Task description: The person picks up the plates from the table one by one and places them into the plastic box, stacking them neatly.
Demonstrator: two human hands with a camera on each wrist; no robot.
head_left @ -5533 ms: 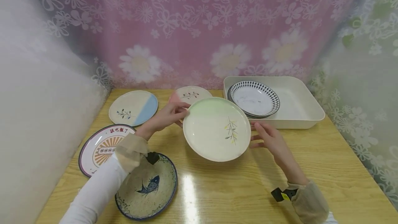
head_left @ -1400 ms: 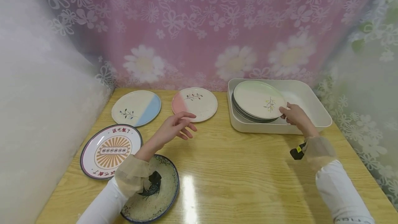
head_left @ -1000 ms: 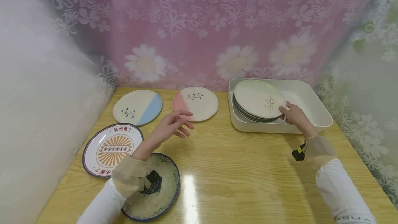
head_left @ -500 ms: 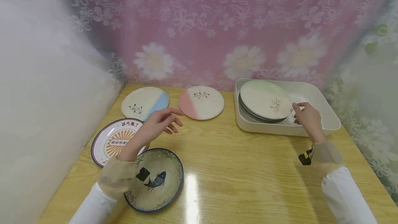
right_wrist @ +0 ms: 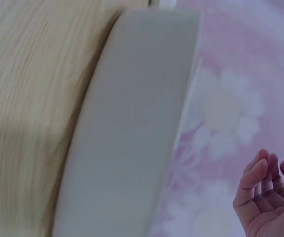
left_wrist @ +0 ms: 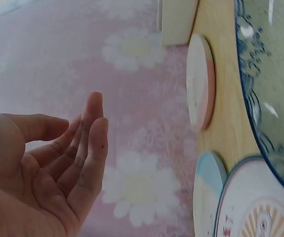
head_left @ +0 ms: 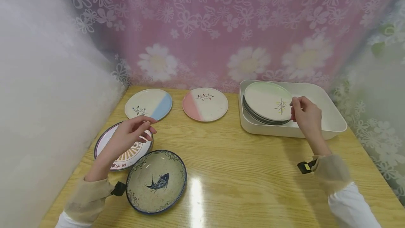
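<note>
My right hand (head_left: 306,114), fingers loosely bent, hovers by the right edge of the green-and-cream plate (head_left: 265,101). In the right wrist view that hand (right_wrist: 270,200) holds nothing. The plate lies on top of a stack of dark-rimmed dishes (head_left: 264,119) inside the white tray (head_left: 291,132). Over the sunburst plate (head_left: 126,159) hangs my left hand (head_left: 128,134), relaxed and holding nothing. The left wrist view shows this hand (left_wrist: 62,168) with its thumb apart from the fingers. A fish-patterned dish (head_left: 156,198) rests near my left wrist.
Along the back of the wooden table (head_left: 240,171) lie a blue-and-cream plate (head_left: 145,99) and a pink-and-cream plate (head_left: 209,110). A pink floral curtain (head_left: 202,55) hangs behind them. The right part of the tray shows its bare floor.
The green-and-cream plate, earlier held in both hands, now lies on the stack in the tray. My right hand has let go of it. My left hand has moved left and nearer.
</note>
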